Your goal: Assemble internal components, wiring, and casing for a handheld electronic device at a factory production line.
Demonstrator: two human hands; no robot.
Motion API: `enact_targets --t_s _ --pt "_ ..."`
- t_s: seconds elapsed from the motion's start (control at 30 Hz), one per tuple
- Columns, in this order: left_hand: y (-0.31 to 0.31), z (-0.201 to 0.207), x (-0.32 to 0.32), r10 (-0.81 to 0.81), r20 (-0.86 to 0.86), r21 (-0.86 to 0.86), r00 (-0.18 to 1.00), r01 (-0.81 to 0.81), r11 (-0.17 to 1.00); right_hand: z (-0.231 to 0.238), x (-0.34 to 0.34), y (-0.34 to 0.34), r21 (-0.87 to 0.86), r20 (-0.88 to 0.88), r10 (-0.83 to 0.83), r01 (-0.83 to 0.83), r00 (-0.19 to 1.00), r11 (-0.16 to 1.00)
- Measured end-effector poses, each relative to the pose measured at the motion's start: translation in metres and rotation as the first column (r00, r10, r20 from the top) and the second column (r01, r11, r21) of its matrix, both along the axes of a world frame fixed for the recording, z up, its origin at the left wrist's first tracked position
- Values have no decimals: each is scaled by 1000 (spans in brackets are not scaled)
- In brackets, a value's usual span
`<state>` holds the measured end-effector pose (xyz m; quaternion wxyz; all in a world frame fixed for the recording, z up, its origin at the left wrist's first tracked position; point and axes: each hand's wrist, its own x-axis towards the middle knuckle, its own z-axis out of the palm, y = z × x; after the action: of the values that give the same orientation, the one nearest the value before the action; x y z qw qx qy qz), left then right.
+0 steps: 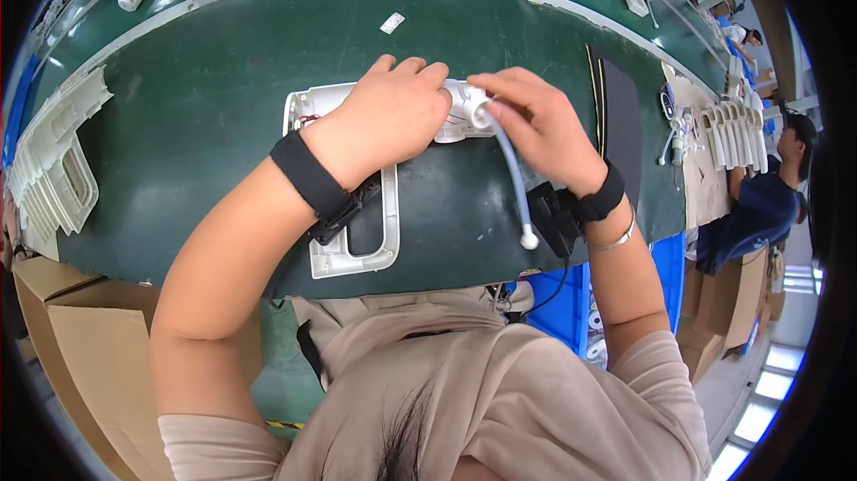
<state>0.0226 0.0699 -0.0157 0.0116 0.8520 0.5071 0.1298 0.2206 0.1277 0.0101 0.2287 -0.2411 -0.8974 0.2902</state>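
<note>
A white plastic housing half [390, 222] with a loop-shaped handle lies on the green worktable [223, 53] in front of me. My left hand [397, 111] is over its upper part, fingers curled down and closed against the shell; the fingertips are partly hidden. Red wires show inside the shell, left of that hand. At the housing's right end sits a white round fitting [479, 108]. From it a translucent tube [515, 173] hangs toward me, ending in a small white knob [529, 239]. My right hand [540, 120] pinches the fitting where the tube joins it.
Stacked white shells [58, 160] stand at the table's left. A small white piece [392, 22] lies toward the far edge. A black mat [616, 115] and a row of white parts [736, 135] are on the right. Below are a cardboard box [107, 347] and blue bin [562, 302]. A person [759, 204] is at right.
</note>
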Motion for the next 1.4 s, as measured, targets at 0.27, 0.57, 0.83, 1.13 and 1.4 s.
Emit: enact_targets --t_s 0.27,0.57,0.83,1.13,1.4 --pt "12 -4 -2 -12 31 -93 999 14 996 -7 -2 2 259 111 65 -92 992 962" --pt "15 -1 -6 -48 51 -164 998 56 985 -27 -8 -26 724 306 16 -244 952 646" --pt "-10 25 -27 -153 508 0 848 178 984 -18 -10 -42 440 298 8 -145 954 886" --pt "-53 5 -70 202 224 -38 953 -198 979 -7 -58 2 404 301 150 -269 942 874" --pt "-43 -6 -66 176 220 -84 959 -161 983 -37 -57 2 -267 -184 -81 29 980 963"
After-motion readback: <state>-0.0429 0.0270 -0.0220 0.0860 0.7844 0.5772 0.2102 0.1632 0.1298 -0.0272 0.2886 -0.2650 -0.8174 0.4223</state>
